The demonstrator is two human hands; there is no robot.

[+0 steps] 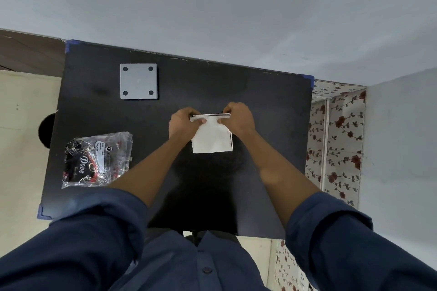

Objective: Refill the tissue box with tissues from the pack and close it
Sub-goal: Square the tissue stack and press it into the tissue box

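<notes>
Mid-table, both my hands grip a thin white tissue box [211, 116], seen edge-on with a dark slot along it. A stack of white tissues [211, 140] sticks out of it toward me and lies on the black table [212, 82]. My left hand [182, 123] pinches the box's left end and my right hand [238, 117] pinches its right end, thumbs on the tissues. The clear plastic tissue pack [97, 159], printed black and red, lies at the front left. A grey square plate [138, 81] with four black pads lies flat at the back left, apart from the box.
The table stands against a pale wall [236, 7]. Blue tape marks its corners [68, 46]. A flowered cloth [338, 139] hangs to the right of the table. A dark round object [47, 130] pokes out past the left edge.
</notes>
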